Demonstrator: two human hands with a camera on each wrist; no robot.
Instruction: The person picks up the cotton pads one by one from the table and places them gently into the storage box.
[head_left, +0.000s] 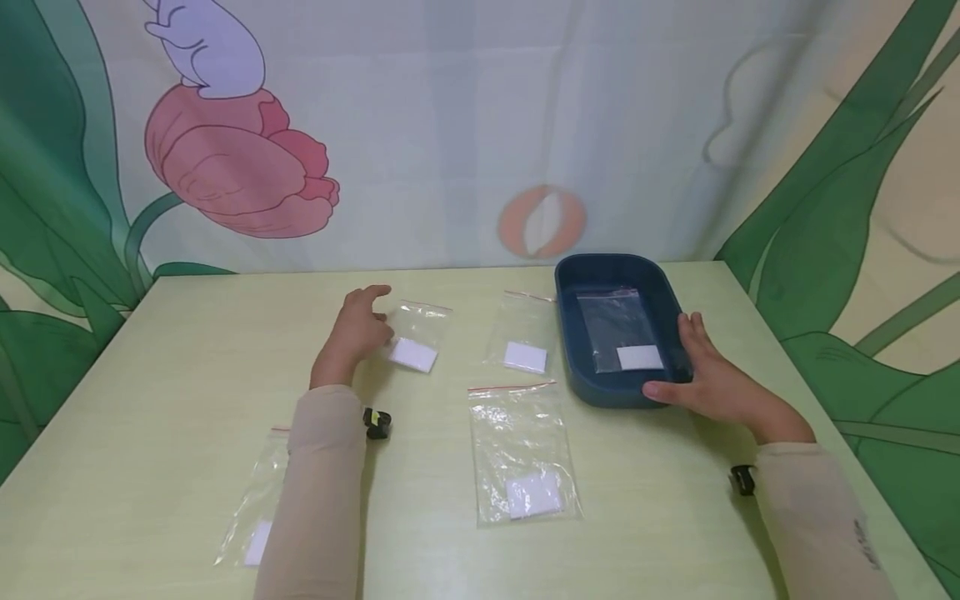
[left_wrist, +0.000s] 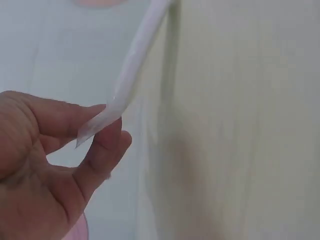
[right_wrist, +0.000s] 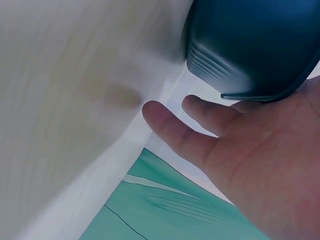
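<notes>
Left hand [head_left: 358,327] is pinching a small bag [head_left: 417,335] by its edge, tray [head_left: 592,271] lying well off toward the right | right hand [head_left: 712,379], fingers relaxed, is steadying that tray's near wall.

Left hand [head_left: 358,329] on table [head_left: 187,367], bag [head_left: 417,335] just right of it. Tray [head_left: 615,333] left of right hand [head_left: 712,379] (one bag inside). More bags between the hands.
</notes>
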